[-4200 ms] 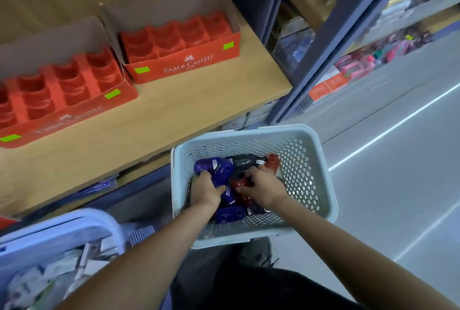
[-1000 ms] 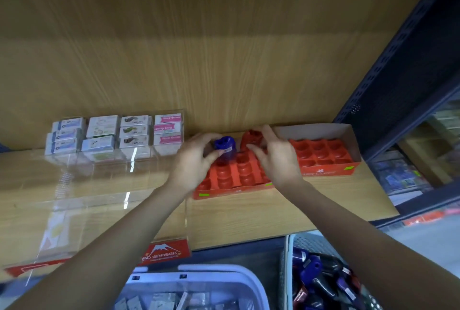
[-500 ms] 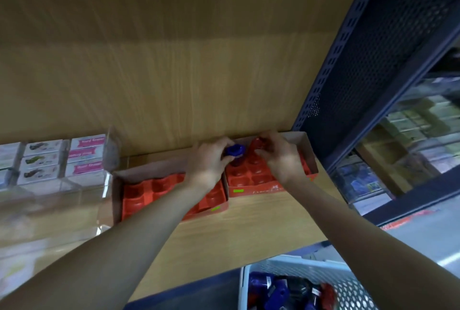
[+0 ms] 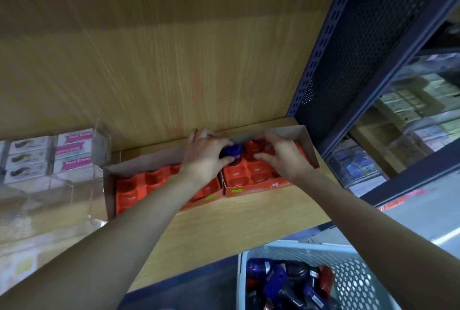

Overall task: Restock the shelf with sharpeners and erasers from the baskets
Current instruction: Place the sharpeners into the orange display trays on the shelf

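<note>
Two red display trays stand side by side on the wooden shelf (image 4: 249,220): the left tray (image 4: 139,185) and the right tray (image 4: 249,177). My left hand (image 4: 204,158) grips a blue sharpener (image 4: 234,154) over the back row of the right tray. My right hand (image 4: 281,158) pinches a red sharpener (image 4: 254,146) just beside it, also in the back row. A white perforated basket (image 4: 353,282) at the lower right holds several blue, black and red sharpeners (image 4: 273,282).
Boxes of erasers (image 4: 74,150) sit in a clear acrylic holder (image 4: 99,145) on the shelf's left. A dark blue perforated shelf upright (image 4: 353,65) bounds the right side. Further shelves with goods lie beyond it.
Both hands have lowered the blue and the red sharpener closer into the right tray's back row. The view has shifted slightly, with the basket showing more at the lower right.
</note>
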Available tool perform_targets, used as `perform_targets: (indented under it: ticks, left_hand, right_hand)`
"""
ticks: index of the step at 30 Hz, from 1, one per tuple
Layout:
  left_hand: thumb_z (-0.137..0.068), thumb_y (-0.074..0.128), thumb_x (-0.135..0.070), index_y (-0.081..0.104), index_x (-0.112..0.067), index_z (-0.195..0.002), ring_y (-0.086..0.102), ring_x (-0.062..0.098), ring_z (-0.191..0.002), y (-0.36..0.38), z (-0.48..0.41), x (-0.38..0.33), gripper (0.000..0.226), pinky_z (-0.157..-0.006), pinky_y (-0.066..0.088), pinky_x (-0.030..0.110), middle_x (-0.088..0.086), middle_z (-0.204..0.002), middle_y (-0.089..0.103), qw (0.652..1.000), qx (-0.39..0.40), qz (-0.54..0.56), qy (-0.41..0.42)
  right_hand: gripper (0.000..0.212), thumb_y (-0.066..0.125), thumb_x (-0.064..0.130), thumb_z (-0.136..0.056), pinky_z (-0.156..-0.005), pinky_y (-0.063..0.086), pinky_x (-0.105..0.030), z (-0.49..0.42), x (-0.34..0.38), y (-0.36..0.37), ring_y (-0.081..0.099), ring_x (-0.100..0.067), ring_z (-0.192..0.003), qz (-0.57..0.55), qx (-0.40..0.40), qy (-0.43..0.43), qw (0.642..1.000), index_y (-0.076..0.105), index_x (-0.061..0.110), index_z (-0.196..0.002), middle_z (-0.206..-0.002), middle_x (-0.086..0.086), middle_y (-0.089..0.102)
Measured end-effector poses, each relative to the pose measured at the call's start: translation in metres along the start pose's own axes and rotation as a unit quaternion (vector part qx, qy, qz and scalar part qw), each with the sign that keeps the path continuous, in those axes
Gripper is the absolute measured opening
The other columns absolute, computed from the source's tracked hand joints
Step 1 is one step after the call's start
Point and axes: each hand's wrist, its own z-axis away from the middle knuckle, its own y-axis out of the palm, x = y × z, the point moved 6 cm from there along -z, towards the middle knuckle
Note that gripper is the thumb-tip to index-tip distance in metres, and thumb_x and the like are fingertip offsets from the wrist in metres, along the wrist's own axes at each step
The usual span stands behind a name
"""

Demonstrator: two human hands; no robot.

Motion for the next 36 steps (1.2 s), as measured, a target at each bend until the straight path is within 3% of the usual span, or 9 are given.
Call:
perform_targets:
  ticks: [4, 7, 11, 14, 18, 23, 28, 33, 36]
  left_hand:
    - [-0.084, 0.062, -0.037, 0.060, -0.015, -0.126, 0.046, 0.026, -0.118, -0.009, 0.026, -0.017, 0.047, -0.101, 0.026, 0.034, 0.003, -0.122, 0.063, 0.994, -0.070, 0.064, 0.051]
    - [-0.082, 0.052, -0.037, 0.069, -0.011, -0.104, 0.058, 0.029, -0.099, -0.011, 0.056, -0.038, 0.038, -0.088, 0.037, 0.031, 0.005, -0.105, 0.068, 0.984, -0.057, 0.137, 0.094]
    - [-0.088, 0.062, -0.017, 0.067, -0.011, -0.103, 0.056, 0.020, -0.101, 0.018, 0.104, -0.079, 0.017, -0.089, 0.041, 0.033, 0.001, -0.105, 0.063, 0.967, 0.024, 0.232, 0.102]
    - [-0.088, 0.063, -0.014, 0.065, -0.010, -0.105, 0.055, 0.014, -0.100, 0.062, 0.139, -0.112, 0.017, -0.091, 0.043, 0.032, -0.002, -0.106, 0.059, 0.947, 0.138, 0.274, 0.098]
    - [-0.089, 0.064, -0.014, 0.060, -0.007, -0.114, 0.057, 0.018, -0.100, 0.131, 0.173, -0.125, 0.026, -0.088, 0.043, 0.028, 0.007, -0.114, 0.059, 0.920, 0.262, 0.291, 0.002]
    - [-0.086, 0.067, -0.014, 0.052, -0.007, -0.124, 0.053, 0.017, -0.100, 0.191, 0.188, -0.110, 0.042, -0.086, 0.043, 0.026, 0.007, -0.123, 0.053, 0.890, 0.264, 0.330, -0.170]
    - [-0.084, 0.069, -0.020, 0.046, -0.006, -0.131, 0.047, 0.026, -0.122, 0.232, 0.184, -0.106, 0.054, -0.100, 0.036, 0.032, 0.012, -0.135, 0.047, 0.917, 0.237, 0.254, -0.193]
    - [-0.082, 0.072, -0.020, 0.050, -0.008, -0.125, 0.052, 0.023, -0.115, 0.253, 0.184, -0.101, 0.050, -0.097, 0.039, 0.030, 0.008, -0.128, 0.048, 0.928, 0.228, 0.214, -0.202]
    - [-0.080, 0.073, -0.014, 0.052, -0.010, -0.108, 0.054, 0.022, -0.102, 0.256, 0.185, -0.098, 0.035, -0.085, 0.040, 0.027, 0.008, -0.116, 0.053, 0.929, 0.228, 0.204, -0.210]
  right_hand:
    - [0.059, 0.062, 0.013, -0.090, -0.095, 0.044, -0.024, 0.027, -0.001, -0.018, 0.049, -0.016, -0.120, -0.069, 0.013, 0.035, 0.997, 0.038, 0.031, -0.141, -0.133, -0.002, 0.049]
    - [0.043, 0.061, 0.009, -0.089, -0.097, 0.043, -0.026, 0.069, -0.008, -0.045, 0.053, -0.015, -0.113, -0.053, -0.023, 0.027, 0.998, 0.052, 0.021, -0.130, -0.125, -0.001, 0.055]
    - [0.017, 0.059, 0.009, -0.090, -0.070, 0.041, -0.010, 0.148, -0.029, -0.054, 0.061, -0.014, -0.089, -0.039, 0.023, 0.054, 0.998, 0.063, 0.011, -0.107, -0.097, -0.001, 0.067]
    - [0.016, 0.057, 0.009, -0.091, -0.072, 0.047, -0.020, 0.202, -0.060, -0.032, 0.062, -0.018, -0.080, -0.031, 0.101, 0.099, 0.989, 0.061, 0.016, -0.105, -0.084, 0.003, 0.065]
    - [0.016, 0.054, 0.011, -0.091, -0.076, 0.043, -0.024, 0.250, -0.118, 0.020, 0.061, -0.019, -0.088, 0.007, 0.184, 0.182, 0.966, 0.060, 0.014, -0.105, -0.095, 0.000, 0.065]
    - [0.026, 0.056, 0.010, -0.086, -0.084, 0.047, -0.033, 0.274, -0.177, 0.084, 0.059, -0.032, -0.100, 0.009, 0.199, 0.277, 0.940, 0.059, 0.004, -0.111, -0.110, -0.016, 0.063]
    - [0.036, 0.062, 0.029, -0.089, -0.089, 0.046, -0.034, 0.270, -0.199, 0.131, 0.054, -0.030, -0.108, 0.046, 0.201, 0.291, 0.934, 0.052, 0.014, -0.120, -0.120, -0.013, 0.057]
    - [0.042, 0.055, 0.023, -0.092, -0.092, 0.043, -0.037, 0.262, -0.200, 0.146, 0.044, -0.034, -0.119, 0.153, 0.175, 0.280, 0.932, 0.042, 0.021, -0.132, -0.132, -0.010, 0.043]
    - [0.039, 0.060, 0.022, -0.089, -0.093, 0.043, -0.034, 0.263, -0.204, 0.145, 0.048, -0.034, -0.115, 0.084, 0.165, 0.294, 0.938, 0.051, 0.018, -0.126, -0.126, -0.012, 0.048]
